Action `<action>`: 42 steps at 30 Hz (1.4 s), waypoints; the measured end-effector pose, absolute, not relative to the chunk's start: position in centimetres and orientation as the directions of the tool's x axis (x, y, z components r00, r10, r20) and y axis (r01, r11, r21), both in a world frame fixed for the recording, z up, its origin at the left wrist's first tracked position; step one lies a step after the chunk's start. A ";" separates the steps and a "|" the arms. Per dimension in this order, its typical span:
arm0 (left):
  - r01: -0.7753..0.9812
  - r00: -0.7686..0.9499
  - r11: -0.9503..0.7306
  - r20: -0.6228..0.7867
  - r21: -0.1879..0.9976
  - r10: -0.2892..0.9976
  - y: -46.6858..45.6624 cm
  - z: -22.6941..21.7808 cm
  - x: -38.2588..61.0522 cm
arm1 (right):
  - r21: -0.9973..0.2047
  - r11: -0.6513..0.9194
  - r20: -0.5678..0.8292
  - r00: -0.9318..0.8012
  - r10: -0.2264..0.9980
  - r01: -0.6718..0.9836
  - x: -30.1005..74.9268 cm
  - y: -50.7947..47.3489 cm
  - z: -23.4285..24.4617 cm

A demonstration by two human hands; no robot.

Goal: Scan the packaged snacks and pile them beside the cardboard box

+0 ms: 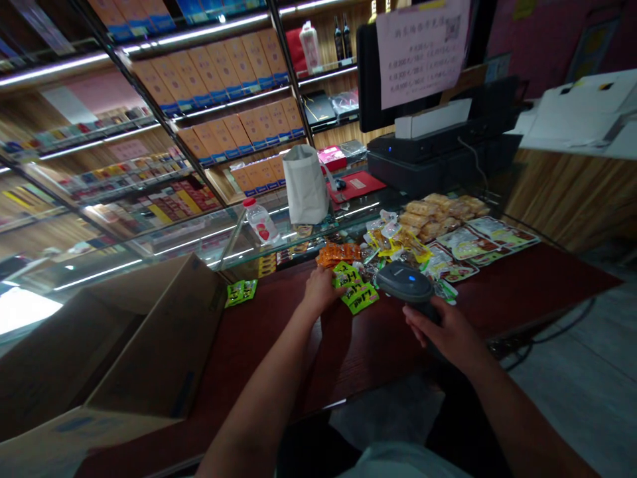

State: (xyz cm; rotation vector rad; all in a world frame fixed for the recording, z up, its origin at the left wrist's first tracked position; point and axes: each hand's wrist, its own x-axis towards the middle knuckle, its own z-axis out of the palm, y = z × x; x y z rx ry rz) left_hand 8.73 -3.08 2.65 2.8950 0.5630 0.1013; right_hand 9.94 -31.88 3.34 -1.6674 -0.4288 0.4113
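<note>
My right hand (448, 325) is wrapped round the handle of a dark barcode scanner (405, 281), which shows a small blue light on top. The scanner's head hangs over the counter, right of a row of green snack packets (362, 297). My left hand (321, 291) grips the left edge of these packets, thumb lying over them and fingertips partly hidden. Just beyond it lie orange snack packets (339, 253). Yellow snack packets (395, 238) and clear-wrapped tan snacks (432, 216) are heaped farther back. Flat white-and-green pouches (472, 242) lie at the right.
An open cardboard box (149, 332) stands on the left, with another green packet (241, 293) beside it. Behind are a red-capped bottle (261, 222), a white paper bag (304, 186) and a monitor (369, 79). Stocked shelves (199, 78) line the wall.
</note>
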 end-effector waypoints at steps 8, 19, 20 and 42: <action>0.331 0.912 -0.882 0.126 0.337 0.390 -2.7 1.9 8.7 | -0.996 -0.088 -0.028 0.864 0.502 0.018 9.9 -31.9 2.9; 0.028 0.860 -0.260 0.109 0.965 0.499 -6.2 2.5 3.4 | -1.000 -0.002 -0.002 0.885 0.466 -0.001 10.1 -30.5 2.9; 0.003 0.874 -0.146 0.068 0.989 0.482 -7.2 2.8 2.7 | -1.000 0.009 0.000 0.887 0.461 -0.004 10.1 -30.2 3.0; -0.048 0.821 0.586 -0.302 0.809 0.484 -13.6 4.6 -1.9 | -0.996 0.088 0.006 0.910 0.415 -0.033 8.0 -27.9 3.3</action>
